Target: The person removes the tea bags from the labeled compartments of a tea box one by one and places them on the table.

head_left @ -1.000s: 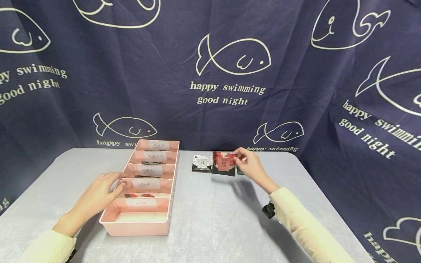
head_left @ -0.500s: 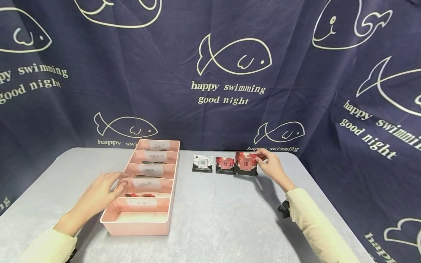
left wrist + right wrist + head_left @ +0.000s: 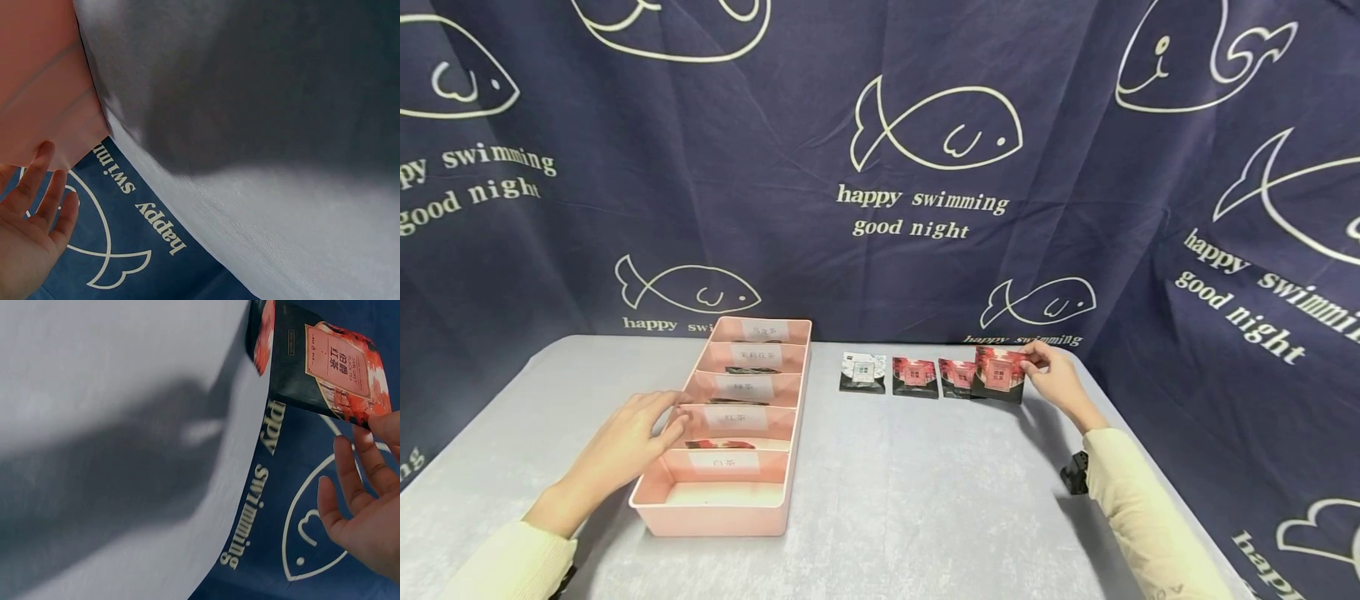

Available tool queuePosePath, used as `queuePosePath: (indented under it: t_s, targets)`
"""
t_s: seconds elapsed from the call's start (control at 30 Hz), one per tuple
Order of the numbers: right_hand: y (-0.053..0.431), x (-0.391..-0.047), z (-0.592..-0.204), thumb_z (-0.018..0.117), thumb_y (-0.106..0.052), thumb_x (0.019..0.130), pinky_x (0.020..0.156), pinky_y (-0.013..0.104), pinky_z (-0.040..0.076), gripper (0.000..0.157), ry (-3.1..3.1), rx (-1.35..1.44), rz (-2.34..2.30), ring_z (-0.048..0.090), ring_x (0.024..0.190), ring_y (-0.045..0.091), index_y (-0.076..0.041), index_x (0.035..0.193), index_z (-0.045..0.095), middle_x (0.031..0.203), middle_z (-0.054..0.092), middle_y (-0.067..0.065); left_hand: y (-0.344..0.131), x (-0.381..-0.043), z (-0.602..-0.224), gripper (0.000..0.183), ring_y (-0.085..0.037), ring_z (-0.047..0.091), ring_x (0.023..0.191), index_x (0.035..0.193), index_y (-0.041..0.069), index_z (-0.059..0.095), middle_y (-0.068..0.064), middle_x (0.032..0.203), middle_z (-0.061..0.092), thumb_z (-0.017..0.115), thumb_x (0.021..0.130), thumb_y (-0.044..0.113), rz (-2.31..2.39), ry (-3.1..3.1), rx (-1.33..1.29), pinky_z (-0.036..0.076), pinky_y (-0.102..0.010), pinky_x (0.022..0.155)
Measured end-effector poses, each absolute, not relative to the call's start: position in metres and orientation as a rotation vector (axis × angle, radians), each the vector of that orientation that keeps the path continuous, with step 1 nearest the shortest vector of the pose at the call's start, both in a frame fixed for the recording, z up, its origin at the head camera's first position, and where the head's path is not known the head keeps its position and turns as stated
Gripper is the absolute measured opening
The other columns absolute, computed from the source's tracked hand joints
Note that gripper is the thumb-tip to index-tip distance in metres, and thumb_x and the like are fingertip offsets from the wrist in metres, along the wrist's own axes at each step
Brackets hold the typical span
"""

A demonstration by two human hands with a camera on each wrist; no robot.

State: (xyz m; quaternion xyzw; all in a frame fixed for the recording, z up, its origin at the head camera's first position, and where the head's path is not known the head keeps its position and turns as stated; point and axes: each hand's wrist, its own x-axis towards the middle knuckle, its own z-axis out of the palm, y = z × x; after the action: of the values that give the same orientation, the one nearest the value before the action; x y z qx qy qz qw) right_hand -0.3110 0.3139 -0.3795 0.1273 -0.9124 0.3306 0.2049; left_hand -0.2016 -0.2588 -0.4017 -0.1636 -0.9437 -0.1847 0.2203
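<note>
At the table's back right, my right hand (image 3: pixel 1060 387) pinches a red-and-black tea sachet (image 3: pixel 998 375) by its right edge. In the right wrist view this sachet (image 3: pixel 334 365) has a pink label reading black tea, and thumb and fingertips meet at its edge. It overlaps another red sachet (image 3: pixel 957 379) in the head view. Left of that lie one more red sachet (image 3: pixel 914 377) and a white-and-black sachet (image 3: pixel 862 372). My left hand (image 3: pixel 617 446) rests at the left rim of a pink divided box (image 3: pixel 715 523), its fingers loosely bent in the left wrist view.
Labelled dividers split the box into several compartments; a red sachet (image 3: pixel 718 444) and dark sachets (image 3: pixel 751 370) show in some. The grey table (image 3: pixel 910 517) ends at a dark blue fish-print curtain (image 3: pixel 790 167) behind and to the right.
My right hand has carried its sachet to the right along the row, uncovering the two red sachets on the table. My left hand and the box have stayed put.
</note>
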Motion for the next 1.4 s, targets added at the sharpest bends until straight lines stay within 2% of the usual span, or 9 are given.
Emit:
queuePosePath:
  t_s: [0.27, 0.63, 0.97, 1.2, 1.4]
  targets:
    - [0.333, -0.313, -0.379, 0.056, 0.007, 0.081, 0.056, 0.015, 0.040, 0.010, -2.549, 0.309, 0.909, 0.050, 0.063, -0.002, 0.003, 0.091, 0.057, 0.077, 0.062, 0.019, -0.258, -0.202, -0.401, 0.028, -0.037, 0.053, 0.104, 0.108, 0.006, 0.059, -0.016, 0.108, 0.063, 0.059, 0.087, 0.024, -0.512, -2.604, -0.460, 0.042, -0.053, 0.087]
    - [0.344, -0.318, -0.384, 0.054, 0.007, 0.082, 0.055, 0.016, 0.041, 0.009, -2.604, 0.272, 0.875, 0.051, 0.061, 0.004, 0.004, 0.091, 0.058, 0.077, 0.061, 0.020, -0.258, -0.201, -0.400, 0.027, -0.037, 0.054, 0.103, 0.108, 0.007, 0.059, -0.016, 0.106, 0.064, 0.059, 0.087, 0.023, -0.512, -2.598, -0.468, 0.042, -0.054, 0.087]
    - [0.346, -0.323, -0.394, 0.056, 0.005, 0.082, 0.057, 0.019, 0.043, 0.015, -2.596, 0.207, 0.836, 0.057, 0.067, 0.016, 0.003, 0.096, 0.059, 0.080, 0.063, 0.020, -0.256, -0.200, -0.400, 0.031, -0.038, 0.052, 0.105, 0.109, 0.005, 0.058, -0.018, 0.109, 0.062, 0.057, 0.088, 0.027, -0.520, -2.615, -0.447, 0.041, -0.054, 0.088]
    - [0.345, -0.328, -0.400, 0.057, 0.007, 0.077, 0.059, 0.022, 0.043, 0.024, -2.573, 0.155, 0.794, 0.058, 0.069, 0.020, 0.003, 0.101, 0.058, 0.080, 0.061, 0.020, -0.256, -0.200, -0.400, 0.031, -0.038, 0.052, 0.106, 0.109, 0.004, 0.058, -0.017, 0.109, 0.061, 0.058, 0.088, 0.027, -0.534, -2.607, -0.449, 0.041, -0.054, 0.089]
    - [0.342, -0.335, -0.406, 0.055, 0.009, 0.075, 0.062, 0.029, 0.048, 0.033, -2.574, 0.133, 0.795, 0.060, 0.072, 0.031, 0.007, 0.107, 0.054, 0.083, 0.060, 0.024, -0.256, -0.200, -0.400, 0.032, -0.038, 0.051, 0.107, 0.110, 0.003, 0.058, -0.018, 0.110, 0.061, 0.057, 0.088, 0.027, -0.530, -2.610, -0.444, 0.040, -0.054, 0.089]
